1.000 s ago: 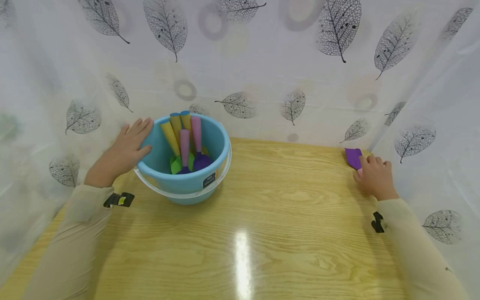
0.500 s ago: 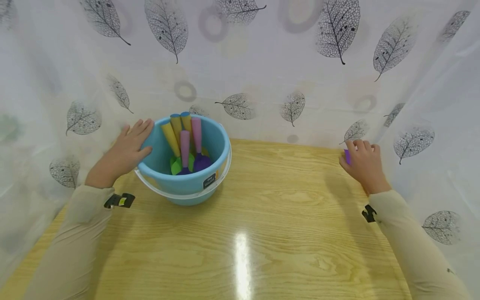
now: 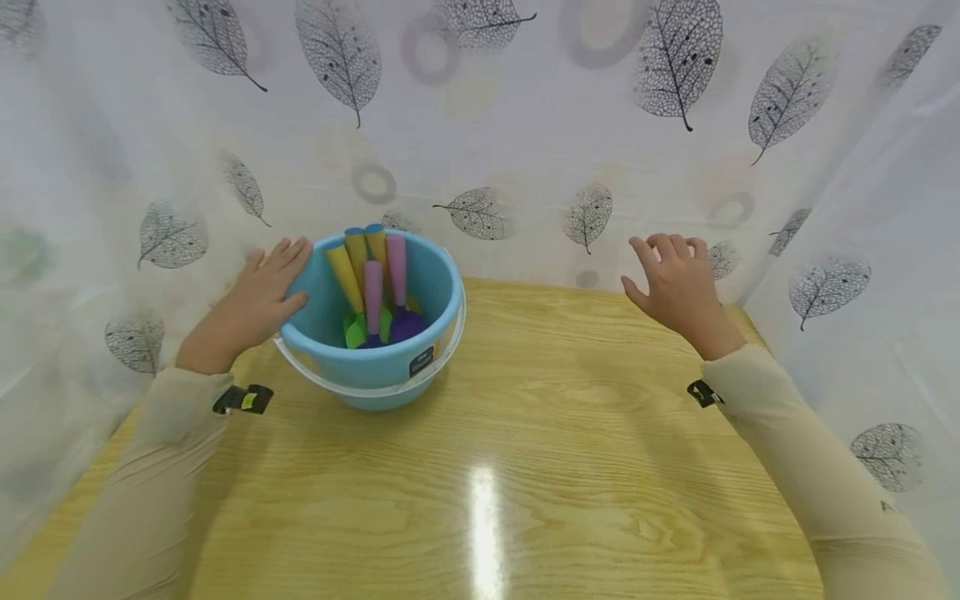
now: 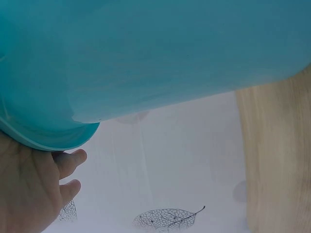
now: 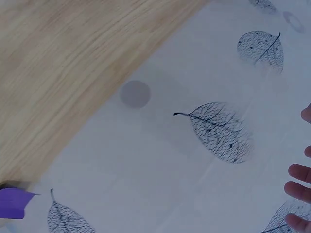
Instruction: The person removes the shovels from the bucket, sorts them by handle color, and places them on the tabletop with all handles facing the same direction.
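Observation:
My left hand (image 3: 258,287) rests on the left rim of a light blue bucket (image 3: 371,358), its fingers straight and its thumb across the rim. Inside the bucket stand several toy sand tools with yellow or pink handles; green and purple heads show below a pink handle (image 3: 372,292). My right hand (image 3: 671,279) is raised above the table's far right part, fingers loosely spread with nothing seen between them. In the right wrist view, a purple toy shovel head (image 5: 12,203) lies by the table edge, apart from the fingertips (image 5: 299,172). The head view does not show it.
The wooden table (image 3: 570,467) has a bright reflection near its front. A white curtain (image 3: 525,108) printed with leaves hangs behind it and on both sides. The bucket's white handle (image 3: 360,390) hangs down in front.
My right hand has left the purple shovel at the far right corner, rising and moving left with its fingers spreading. The left hand and the bucket have stayed in place.

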Available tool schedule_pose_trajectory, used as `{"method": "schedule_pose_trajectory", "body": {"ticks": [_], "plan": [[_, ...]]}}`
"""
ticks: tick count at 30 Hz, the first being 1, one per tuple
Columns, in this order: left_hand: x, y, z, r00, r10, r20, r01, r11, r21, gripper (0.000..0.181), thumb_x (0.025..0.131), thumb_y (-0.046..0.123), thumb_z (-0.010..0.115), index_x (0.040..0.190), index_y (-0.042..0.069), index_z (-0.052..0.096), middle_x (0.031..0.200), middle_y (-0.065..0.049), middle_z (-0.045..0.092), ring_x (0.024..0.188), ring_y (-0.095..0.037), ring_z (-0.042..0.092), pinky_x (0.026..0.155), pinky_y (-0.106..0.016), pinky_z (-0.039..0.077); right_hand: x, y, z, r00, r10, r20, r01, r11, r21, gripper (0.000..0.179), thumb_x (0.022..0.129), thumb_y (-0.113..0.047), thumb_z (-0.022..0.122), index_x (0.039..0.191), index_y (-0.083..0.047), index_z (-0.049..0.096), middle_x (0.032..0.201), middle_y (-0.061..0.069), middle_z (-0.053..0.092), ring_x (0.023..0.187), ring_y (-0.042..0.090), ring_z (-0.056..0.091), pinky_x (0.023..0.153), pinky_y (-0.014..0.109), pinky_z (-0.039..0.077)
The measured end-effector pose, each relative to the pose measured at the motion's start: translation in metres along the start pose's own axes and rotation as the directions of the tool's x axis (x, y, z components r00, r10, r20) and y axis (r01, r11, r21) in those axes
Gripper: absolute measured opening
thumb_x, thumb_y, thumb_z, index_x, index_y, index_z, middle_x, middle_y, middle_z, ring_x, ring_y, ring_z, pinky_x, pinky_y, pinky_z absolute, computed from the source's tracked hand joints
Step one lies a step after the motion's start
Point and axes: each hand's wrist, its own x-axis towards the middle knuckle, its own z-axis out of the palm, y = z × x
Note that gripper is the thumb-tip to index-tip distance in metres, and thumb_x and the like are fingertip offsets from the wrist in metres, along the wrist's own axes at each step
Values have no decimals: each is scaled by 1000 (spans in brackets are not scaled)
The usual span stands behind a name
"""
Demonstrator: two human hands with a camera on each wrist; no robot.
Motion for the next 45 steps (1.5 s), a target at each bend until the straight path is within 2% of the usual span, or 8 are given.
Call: {"method": "schedule_pose_trajectory", "body": {"ticks": [10, 22, 30, 35, 42, 45], "plan": [[1, 0, 0, 1000, 13, 6, -13, 1000, 16, 66, 96, 19, 41, 149, -5, 9, 156, -25, 10, 145, -42, 2, 115, -58, -2, 59, -46, -4, 984, -163, -68, 165, 986, 22, 50, 79, -30, 69, 119, -2, 57, 103, 19, 60, 94, 37, 56, 84, 56, 42], [2, -2, 0, 1000, 17, 7, -17, 1000, 26, 66, 96, 20, 39, 148, -6, 9, 155, -26, 11, 145, -43, 3, 115, -59, -2, 119, -105, -4, 941, -323, -102, 330, 941, 67, 44, 85, -31, 65, 119, -7, 56, 104, 15, 60, 99, 33, 55, 90, 52, 42], [0, -2, -1, 1000, 12, 9, -12, 1000, 21, 66, 96, 19, 40, 149, -5, 9, 156, -25, 10, 145, -42, 2, 115, -58, -3, 145, -132, 2, 907, -398, -137, 411, 908, 81, 39, 86, -31, 65, 116, -8, 58, 104, 12, 59, 102, 30, 55, 91, 50, 41], [1, -2, -1, 1000, 22, 9, -22, 999, 38, 66, 96, 19, 40, 148, -6, 10, 155, -27, 11, 144, -44, 4, 114, -60, -1, 155, -143, 8, 874, -469, -128, 479, 875, 64, 38, 88, -33, 63, 117, -10, 57, 108, 12, 59, 103, 29, 55, 92, 48, 41], [1, -2, -2, 1000, 25, 7, -25, 999, 38, 66, 95, 18, 40, 148, -8, 10, 154, -28, 11, 143, -45, 4, 114, -61, -1, 171, -158, 9, 817, -576, -40, 577, 812, 88, 38, 89, -32, 62, 121, -12, 54, 116, 11, 59, 109, 27, 54, 101, 48, 39], [0, -1, -2, 1000, 25, 7, -25, 999, 32, 66, 96, 18, 40, 148, -8, 10, 154, -28, 11, 144, -45, 4, 114, -60, -1, 177, -165, 11, 788, -615, -31, 616, 784, 81, 38, 89, -31, 62, 122, -14, 53, 118, 10, 58, 112, 26, 53, 103, 47, 38]]}}
